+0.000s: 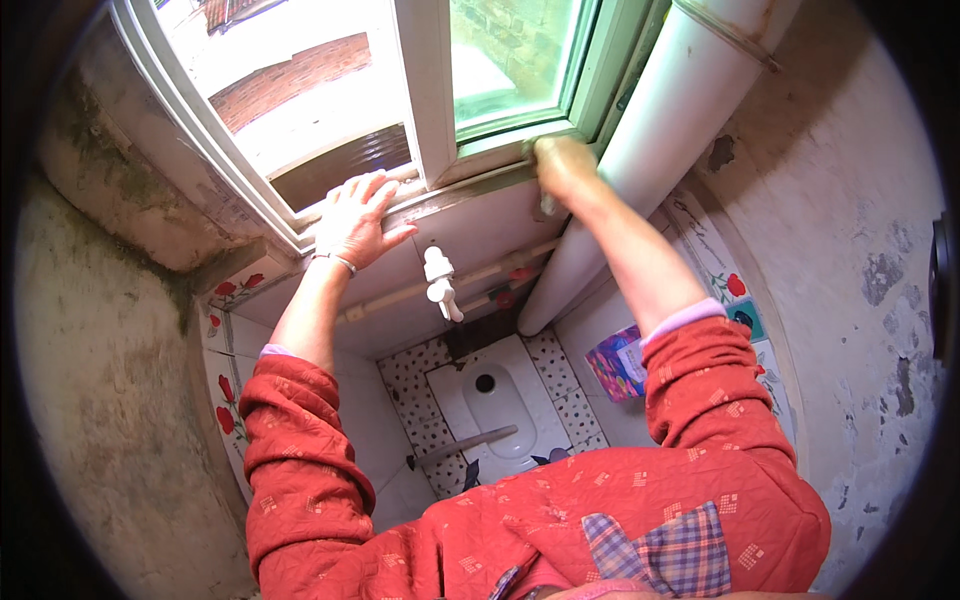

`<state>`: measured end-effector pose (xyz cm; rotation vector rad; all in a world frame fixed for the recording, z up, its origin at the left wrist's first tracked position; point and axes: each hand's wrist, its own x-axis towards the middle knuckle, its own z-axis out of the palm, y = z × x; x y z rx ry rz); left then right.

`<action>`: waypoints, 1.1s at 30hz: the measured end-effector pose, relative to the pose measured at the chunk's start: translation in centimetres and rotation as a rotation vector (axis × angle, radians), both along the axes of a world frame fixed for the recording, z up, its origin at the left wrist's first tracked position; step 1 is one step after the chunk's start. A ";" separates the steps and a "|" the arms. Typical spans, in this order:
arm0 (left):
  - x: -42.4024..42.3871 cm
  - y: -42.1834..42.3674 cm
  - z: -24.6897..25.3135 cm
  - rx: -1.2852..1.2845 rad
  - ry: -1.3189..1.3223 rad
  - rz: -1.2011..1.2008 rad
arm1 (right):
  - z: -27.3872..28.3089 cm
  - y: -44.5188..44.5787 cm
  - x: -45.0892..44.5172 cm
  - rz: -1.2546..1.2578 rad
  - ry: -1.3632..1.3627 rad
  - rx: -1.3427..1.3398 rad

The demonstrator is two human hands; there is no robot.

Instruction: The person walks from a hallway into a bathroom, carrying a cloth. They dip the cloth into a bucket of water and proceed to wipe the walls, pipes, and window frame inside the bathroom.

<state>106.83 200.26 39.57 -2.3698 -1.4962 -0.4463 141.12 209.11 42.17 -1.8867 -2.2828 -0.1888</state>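
Note:
My left hand (356,217), with a bracelet at the wrist, rests with its fingers spread on the sill track of the sliding window (431,90), by the open gap on the left. My right hand (562,169) is closed around a dark, wet-looking cloth (547,201) at the lower right corner of the glazed sash, near the white pipe. Part of the cloth hangs below my fist. Between and below the hands a white plastic tap (442,285) sticks out from the tiled wall.
A thick white pipe (645,142) runs down on the right. Thin pipes with red valve handles (504,300) cross the wall. Below lies a squat toilet (501,409) with a grey hose or tube (480,441) across it. A colourful packet (616,365) is at the right wall.

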 end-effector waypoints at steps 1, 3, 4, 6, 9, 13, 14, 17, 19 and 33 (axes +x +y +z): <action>-0.3 -0.2 0.0 0.017 0.009 0.012 | 0.2 -1.2 -0.8 0.055 0.118 0.000; 0.1 -0.2 0.6 0.001 0.014 0.008 | 0.9 -2.1 -0.8 0.078 0.280 0.129; 0.3 -0.4 0.6 -0.014 0.020 0.005 | 1.7 -1.6 -0.5 0.023 0.290 0.266; 0.2 -0.2 0.3 0.003 0.016 0.013 | 4.0 -0.2 -0.1 -0.042 0.265 0.361; 0.2 -0.2 0.0 0.003 0.018 0.017 | 3.9 -0.4 -1.3 -0.164 0.144 0.336; 0.4 0.0 0.4 -0.016 0.027 -0.001 | 0.0 -1.6 -4.4 -0.097 0.114 0.380; 0.3 0.0 0.3 -0.005 0.020 0.003 | -0.1 -2.4 -5.6 -0.023 0.113 0.355; -0.1 0.2 -0.1 0.023 0.011 -0.001 | -1.4 -5.6 -8.9 0.305 0.293 0.312; -0.2 0.3 -0.5 0.042 0.005 -0.001 | -3.0 -7.9 -9.4 0.474 0.536 0.124; 0.0 -0.1 0.1 0.017 0.029 0.014 | -3.3 -5.5 -3.1 0.103 1.823 0.296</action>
